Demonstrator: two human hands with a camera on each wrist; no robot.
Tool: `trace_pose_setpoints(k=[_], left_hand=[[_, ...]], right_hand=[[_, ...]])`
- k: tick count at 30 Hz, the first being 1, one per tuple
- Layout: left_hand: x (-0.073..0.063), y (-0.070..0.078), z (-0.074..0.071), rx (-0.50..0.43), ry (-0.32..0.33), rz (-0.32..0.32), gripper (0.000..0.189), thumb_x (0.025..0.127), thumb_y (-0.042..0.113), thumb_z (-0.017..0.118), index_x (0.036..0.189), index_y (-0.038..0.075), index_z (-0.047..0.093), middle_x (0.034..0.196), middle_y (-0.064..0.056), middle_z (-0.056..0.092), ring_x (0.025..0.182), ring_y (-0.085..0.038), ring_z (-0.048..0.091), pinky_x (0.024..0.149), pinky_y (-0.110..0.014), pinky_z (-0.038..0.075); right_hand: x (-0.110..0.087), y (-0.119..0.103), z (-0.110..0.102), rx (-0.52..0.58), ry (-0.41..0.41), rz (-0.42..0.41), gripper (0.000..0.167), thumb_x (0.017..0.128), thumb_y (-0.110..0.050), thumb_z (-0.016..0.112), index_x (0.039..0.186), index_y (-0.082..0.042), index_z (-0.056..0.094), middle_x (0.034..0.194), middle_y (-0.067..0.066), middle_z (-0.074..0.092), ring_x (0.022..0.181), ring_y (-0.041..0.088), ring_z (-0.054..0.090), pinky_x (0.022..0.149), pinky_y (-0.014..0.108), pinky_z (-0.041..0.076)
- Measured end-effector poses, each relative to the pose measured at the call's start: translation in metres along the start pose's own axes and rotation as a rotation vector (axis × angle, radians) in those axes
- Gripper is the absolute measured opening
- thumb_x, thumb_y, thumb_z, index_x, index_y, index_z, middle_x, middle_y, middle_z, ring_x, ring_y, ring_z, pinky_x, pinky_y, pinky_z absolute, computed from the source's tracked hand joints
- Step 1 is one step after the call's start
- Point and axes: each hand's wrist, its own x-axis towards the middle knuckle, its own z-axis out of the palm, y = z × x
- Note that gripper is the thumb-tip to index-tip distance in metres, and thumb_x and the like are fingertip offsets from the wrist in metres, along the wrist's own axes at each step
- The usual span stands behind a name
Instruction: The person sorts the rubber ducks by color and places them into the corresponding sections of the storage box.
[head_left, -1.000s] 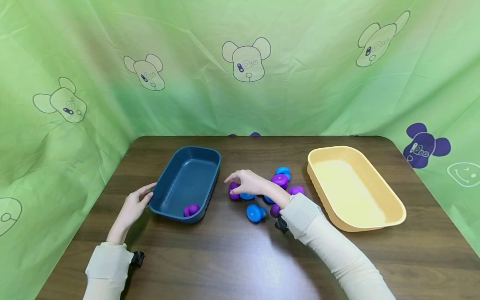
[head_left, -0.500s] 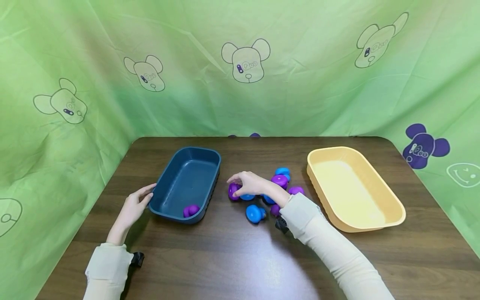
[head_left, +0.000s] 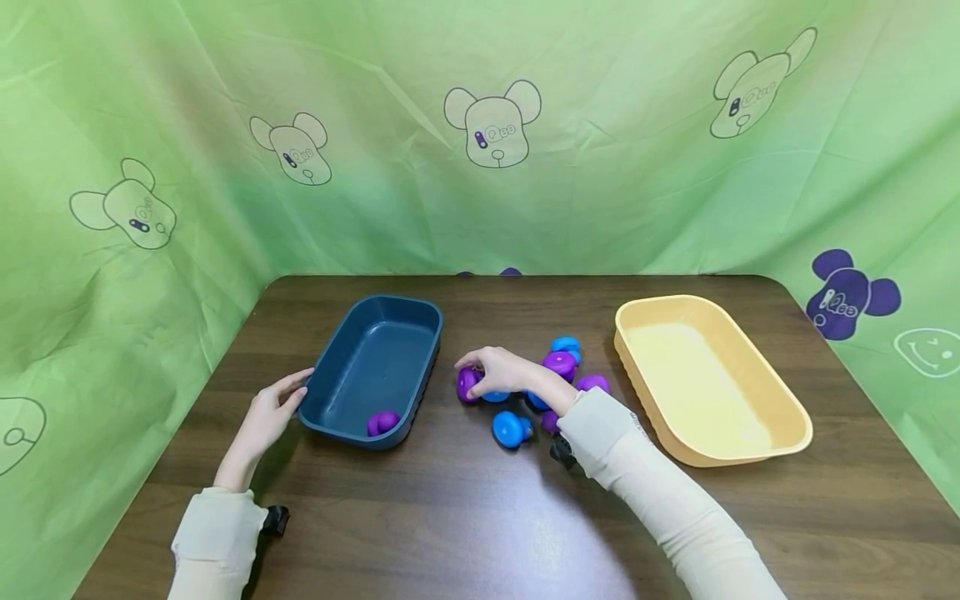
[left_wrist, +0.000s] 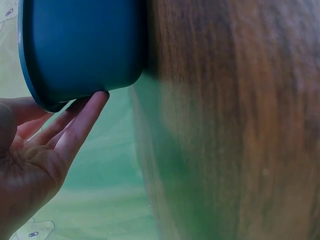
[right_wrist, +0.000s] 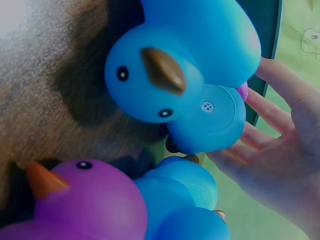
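My left hand (head_left: 262,421) touches the left side of a dark blue bin (head_left: 378,367), its fingers fairly straight. In the left wrist view those fingertips lie against the outer wall below the rim. My right hand (head_left: 506,368) holds a purple rubber duck (head_left: 467,385) between thumb and fingers on the table. From the right wrist, blue ducks (right_wrist: 150,75) hide nearly all of that duck and some fingers. A loose blue duck (head_left: 508,429) lies on the nearer side of the right hand. Purple toys (head_left: 384,422) lie in the bin's near right corner.
A pale yellow bin (head_left: 697,383) stands on the right of the wooden table (head_left: 420,517). Between the bins more ducks cluster under the right forearm, among them a purple duck (head_left: 561,364) and a blue duck (head_left: 566,344). A green printed cloth (head_left: 585,208) hangs behind.
The right hand's thumb and fingers have closed in on the purple duck, which has shifted hardly at all. The left hand and both bins stay put.
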Motion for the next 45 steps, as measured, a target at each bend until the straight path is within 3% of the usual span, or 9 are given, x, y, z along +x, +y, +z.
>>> trace_pose_setpoints(k=[26,33,45], left_hand=[[-0.0008,0.0005,-0.0003,-0.001,0.002,-0.002,0.034,0.093,0.008,0.043,0.125,-0.002,0.047,0.111,-0.026,0.055,0.092,-0.028,0.055,0.066,-0.027,0.049],[-0.0007,0.0003,0.0002,0.004,0.006,-0.001,0.034,0.093,0.007,0.044,0.125,-0.002,0.048,0.110,-0.025,0.056,0.087,-0.020,0.056,0.064,-0.023,0.048],[-0.0005,0.0001,0.0002,0.007,0.010,-0.004,0.033,0.093,0.007,0.044,0.124,-0.002,0.048,0.109,-0.025,0.056,0.088,-0.023,0.056,0.064,-0.023,0.048]], right_hand=[[0.0005,-0.0001,0.0025,-0.024,-0.007,0.021,0.041,0.076,-0.009,0.067,0.114,0.002,0.056,0.113,0.014,0.059,0.103,0.023,0.052,0.087,0.032,0.040],[0.0004,-0.0011,0.0032,-0.020,0.032,0.031,0.041,0.076,-0.009,0.067,0.114,0.001,0.057,0.110,0.012,0.060,0.099,0.022,0.053,0.085,0.031,0.042],[-0.0016,-0.0061,-0.0012,-0.030,0.081,0.012,0.043,0.075,-0.012,0.068,0.114,0.000,0.057,0.106,0.011,0.062,0.095,0.021,0.055,0.080,0.030,0.043]])
